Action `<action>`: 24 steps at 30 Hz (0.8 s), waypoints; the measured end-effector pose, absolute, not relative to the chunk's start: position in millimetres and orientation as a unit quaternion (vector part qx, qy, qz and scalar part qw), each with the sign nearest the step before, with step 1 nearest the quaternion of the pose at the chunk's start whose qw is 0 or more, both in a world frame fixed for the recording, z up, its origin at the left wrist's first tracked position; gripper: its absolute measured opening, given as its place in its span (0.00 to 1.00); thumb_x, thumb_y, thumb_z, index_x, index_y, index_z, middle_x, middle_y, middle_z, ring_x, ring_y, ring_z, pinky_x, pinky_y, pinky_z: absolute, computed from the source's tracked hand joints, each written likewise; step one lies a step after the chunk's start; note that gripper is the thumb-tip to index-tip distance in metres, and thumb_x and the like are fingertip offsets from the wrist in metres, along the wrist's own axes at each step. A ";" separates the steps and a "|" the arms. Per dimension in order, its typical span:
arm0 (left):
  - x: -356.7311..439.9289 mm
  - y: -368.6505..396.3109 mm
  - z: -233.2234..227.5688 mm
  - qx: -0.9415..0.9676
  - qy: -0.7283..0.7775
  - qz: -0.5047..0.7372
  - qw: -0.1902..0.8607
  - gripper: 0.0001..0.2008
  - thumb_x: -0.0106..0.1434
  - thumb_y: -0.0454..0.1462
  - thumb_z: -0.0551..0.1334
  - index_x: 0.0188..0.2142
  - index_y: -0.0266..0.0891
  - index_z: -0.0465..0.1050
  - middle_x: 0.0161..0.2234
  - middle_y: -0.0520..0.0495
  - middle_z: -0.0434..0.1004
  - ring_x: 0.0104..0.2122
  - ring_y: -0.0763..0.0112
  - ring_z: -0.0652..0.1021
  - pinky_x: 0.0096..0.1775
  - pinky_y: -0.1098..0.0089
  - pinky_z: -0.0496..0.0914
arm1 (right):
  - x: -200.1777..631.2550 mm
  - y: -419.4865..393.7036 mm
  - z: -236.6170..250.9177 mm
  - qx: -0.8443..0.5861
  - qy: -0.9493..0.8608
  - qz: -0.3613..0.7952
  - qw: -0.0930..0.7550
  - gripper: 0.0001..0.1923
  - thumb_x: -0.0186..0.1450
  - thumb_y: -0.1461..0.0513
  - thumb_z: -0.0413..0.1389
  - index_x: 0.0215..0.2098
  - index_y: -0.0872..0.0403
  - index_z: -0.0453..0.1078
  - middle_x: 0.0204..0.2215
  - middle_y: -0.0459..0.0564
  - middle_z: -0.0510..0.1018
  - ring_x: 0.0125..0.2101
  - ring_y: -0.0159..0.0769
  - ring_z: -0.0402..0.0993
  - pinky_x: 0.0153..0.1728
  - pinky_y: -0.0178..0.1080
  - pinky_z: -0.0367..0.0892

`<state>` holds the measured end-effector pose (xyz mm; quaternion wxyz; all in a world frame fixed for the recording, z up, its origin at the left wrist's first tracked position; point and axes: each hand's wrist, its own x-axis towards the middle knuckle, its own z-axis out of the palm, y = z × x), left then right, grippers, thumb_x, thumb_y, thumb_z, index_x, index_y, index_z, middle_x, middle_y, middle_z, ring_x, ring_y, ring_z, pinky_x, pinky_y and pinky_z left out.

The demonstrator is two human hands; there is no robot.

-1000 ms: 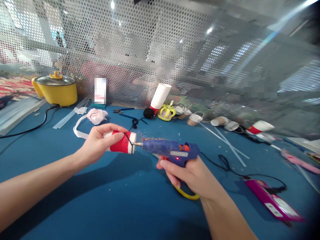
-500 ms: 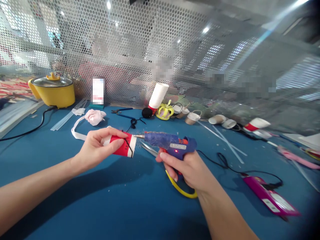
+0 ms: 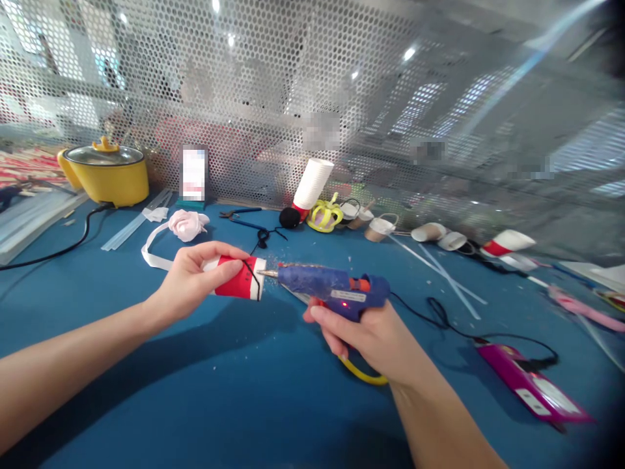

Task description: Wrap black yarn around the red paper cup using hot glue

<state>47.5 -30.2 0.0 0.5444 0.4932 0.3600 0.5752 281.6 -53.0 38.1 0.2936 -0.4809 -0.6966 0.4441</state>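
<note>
The small red and white paper cup [image 3: 237, 279] lies sideways in the left hand [image 3: 193, 283], fingers wrapped around it, above the blue table [image 3: 219, 391]. The right hand [image 3: 371, 339] squeezes the blue plastic glue gun [image 3: 332, 290], tip touching the cup's rim. Hot glue could drip onto nearby fingers.

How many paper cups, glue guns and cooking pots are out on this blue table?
Red-and-white paper cups: 3, in the left hand, propped at the mesh, lying far right
Blue glue gun, in the right hand: 1
Yellow pot: 1
Total: 5
</note>
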 end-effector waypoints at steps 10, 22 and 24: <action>50.8 -30.0 6.9 0.433 0.360 0.585 0.583 0.06 0.47 0.36 0.68 0.27 0.36 0.77 0.25 0.50 0.79 0.22 0.77 0.75 0.25 0.78 0.70 | 282.8 -53.5 37.5 -0.480 -0.715 0.427 0.275 0.11 0.60 0.56 0.55 0.28 0.56 0.66 0.10 0.40 0.66 0.12 0.25 0.61 0.16 0.30 0.63; 49.0 -30.8 3.2 0.465 0.360 0.583 0.561 0.05 0.49 0.36 0.67 0.28 0.38 0.77 0.26 0.51 0.79 0.23 0.77 0.75 0.26 0.78 0.70 | 283.4 -52.5 36.8 -0.476 -0.691 0.451 0.304 0.11 0.60 0.56 0.55 0.28 0.57 0.67 0.09 0.40 0.65 0.11 0.23 0.59 0.14 0.28 0.59; 48.7 -31.8 1.2 0.490 0.360 0.582 0.541 0.05 0.50 0.37 0.67 0.29 0.39 0.77 0.26 0.51 0.79 0.23 0.77 0.75 0.26 0.78 0.70 | 284.3 -51.2 35.6 -0.474 -0.684 0.459 0.313 0.11 0.60 0.56 0.55 0.29 0.57 0.67 0.10 0.40 0.66 0.11 0.23 0.59 0.14 0.28 0.59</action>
